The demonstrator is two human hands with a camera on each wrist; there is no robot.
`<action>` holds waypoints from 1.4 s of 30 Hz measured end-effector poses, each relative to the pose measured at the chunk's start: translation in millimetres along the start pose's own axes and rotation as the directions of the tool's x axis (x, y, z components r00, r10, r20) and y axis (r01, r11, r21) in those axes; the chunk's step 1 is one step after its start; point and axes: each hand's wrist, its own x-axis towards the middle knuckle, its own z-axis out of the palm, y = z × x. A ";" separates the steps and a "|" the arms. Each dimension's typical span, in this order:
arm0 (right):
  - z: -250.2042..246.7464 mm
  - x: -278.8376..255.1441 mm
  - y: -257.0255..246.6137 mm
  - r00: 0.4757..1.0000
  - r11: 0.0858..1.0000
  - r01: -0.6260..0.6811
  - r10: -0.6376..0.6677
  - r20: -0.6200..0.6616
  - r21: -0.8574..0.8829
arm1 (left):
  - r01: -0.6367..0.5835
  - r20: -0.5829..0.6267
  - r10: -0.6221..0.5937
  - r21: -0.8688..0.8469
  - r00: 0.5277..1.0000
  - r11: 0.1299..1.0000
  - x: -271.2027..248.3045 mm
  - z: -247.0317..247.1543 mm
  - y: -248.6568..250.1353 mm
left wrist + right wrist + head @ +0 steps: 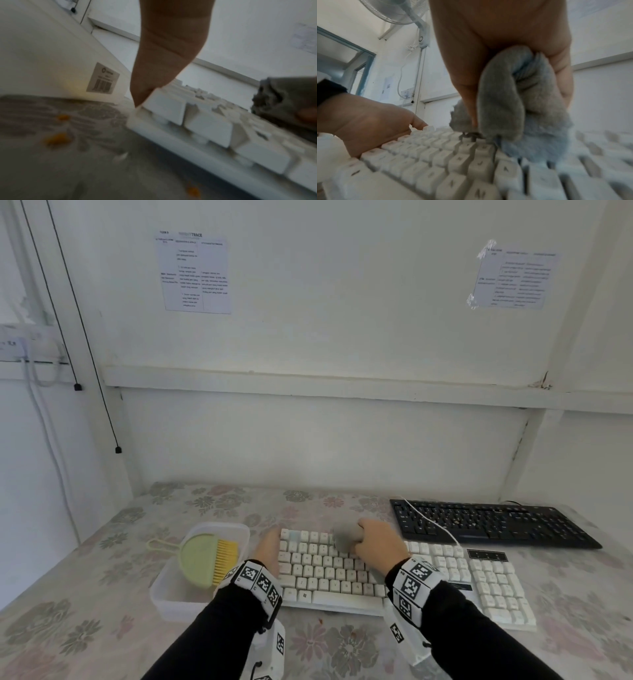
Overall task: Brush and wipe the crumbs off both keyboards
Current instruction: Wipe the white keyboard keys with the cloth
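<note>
A white keyboard (329, 573) lies in front of me on the flowered tablecloth. My right hand (376, 539) grips a bunched grey cloth (346, 534) and presses it onto the upper key rows; in the right wrist view the grey cloth (513, 97) touches the keys of the white keyboard (453, 169). My left hand (269, 546) rests on the keyboard's left end, fingers fairly straight, one fingertip (139, 100) on the corner of the white keyboard (205, 129). A black keyboard (489, 522) lies at the back right, specks on its keys.
A clear plastic tub (171, 594) left of the white keyboard holds a green brush with yellow bristles (209, 559). Orange crumbs (57, 139) lie on the tablecloth by the tub. A white cable (431, 522) crosses the black keyboard. The wall stands close behind.
</note>
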 end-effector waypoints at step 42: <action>2.6 -11.7 -51.0 0.984 0.955 0.175 -0.164 0.069 -0.241 | -0.076 -0.050 0.071 -0.116 0.996 0.990 -1.6 -8.9 -12.8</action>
